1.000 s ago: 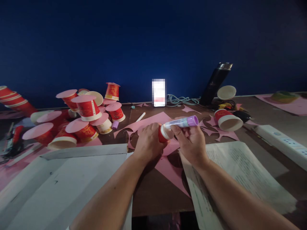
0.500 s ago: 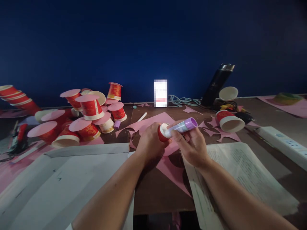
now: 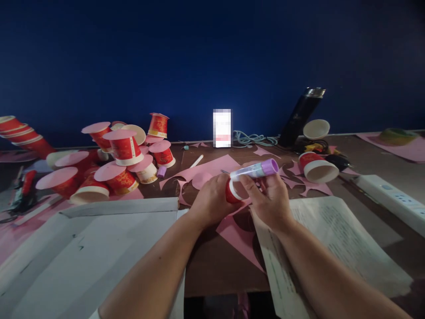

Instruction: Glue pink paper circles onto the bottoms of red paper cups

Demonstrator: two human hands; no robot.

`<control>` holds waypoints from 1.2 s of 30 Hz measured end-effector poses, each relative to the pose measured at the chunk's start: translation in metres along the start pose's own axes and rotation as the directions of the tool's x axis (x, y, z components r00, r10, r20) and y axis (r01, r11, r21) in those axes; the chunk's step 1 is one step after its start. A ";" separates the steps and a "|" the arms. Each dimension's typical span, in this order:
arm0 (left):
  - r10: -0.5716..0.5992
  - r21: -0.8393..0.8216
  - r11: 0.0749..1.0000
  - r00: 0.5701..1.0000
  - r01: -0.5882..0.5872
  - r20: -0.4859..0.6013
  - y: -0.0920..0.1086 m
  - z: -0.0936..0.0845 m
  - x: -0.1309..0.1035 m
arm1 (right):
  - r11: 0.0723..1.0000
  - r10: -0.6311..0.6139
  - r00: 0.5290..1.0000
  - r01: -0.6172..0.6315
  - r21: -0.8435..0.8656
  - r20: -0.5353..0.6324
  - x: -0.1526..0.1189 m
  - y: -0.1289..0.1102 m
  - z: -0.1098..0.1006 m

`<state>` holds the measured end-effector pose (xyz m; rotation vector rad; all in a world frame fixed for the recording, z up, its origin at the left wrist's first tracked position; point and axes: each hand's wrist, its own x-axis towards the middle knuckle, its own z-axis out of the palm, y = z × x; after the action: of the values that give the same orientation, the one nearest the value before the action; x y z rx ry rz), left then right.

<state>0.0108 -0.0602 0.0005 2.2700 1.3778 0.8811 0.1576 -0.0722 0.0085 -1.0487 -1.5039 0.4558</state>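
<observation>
In the middle of the head view, my left hand [image 3: 212,200] is wrapped round a red paper cup [image 3: 232,191], tipped so that its white end faces right. My right hand [image 3: 269,199] grips a glue stick [image 3: 254,171] with a purple base, its other end at the cup's upper edge. Where the glue meets the cup is too small to make out. Beneath and behind both hands lies cut pink paper [image 3: 217,167], with a round pink piece [image 3: 201,180] just behind my left hand.
Several red cups with pink discs [image 3: 124,148] crowd the left. A lit phone [image 3: 222,128] stands at the back. On the right are a black bottle [image 3: 297,117], a lying cup [image 3: 317,167], a power strip [image 3: 392,199] and printed sheets [image 3: 338,239]. A white box lid [image 3: 109,257] lies front left.
Both hands have shifted slightly right with the cup and the glue stick. The cup has turned, its white end now facing more to the right, and the glue stick lies flatter across its upper edge.
</observation>
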 end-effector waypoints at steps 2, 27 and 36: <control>-0.002 0.005 1.000 1.000 0.002 -0.001 0.000 0.001 0.000 | 0.998 0.005 0.999 -0.007 -0.061 -0.040 0.001 0.001 0.000; -0.116 -0.139 0.984 0.991 0.106 -0.064 0.004 -0.001 0.000 | 0.998 0.018 0.986 -0.008 0.057 -0.164 -0.003 0.004 0.000; -0.007 -0.047 0.999 1.000 0.007 -0.016 -0.003 0.000 0.001 | 1.000 -0.023 0.994 0.024 0.015 -0.109 0.000 0.003 0.004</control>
<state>0.0095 -0.0577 -0.0010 2.2265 1.3566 0.9219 0.1550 -0.0696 0.0048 -1.0260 -1.4119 0.3876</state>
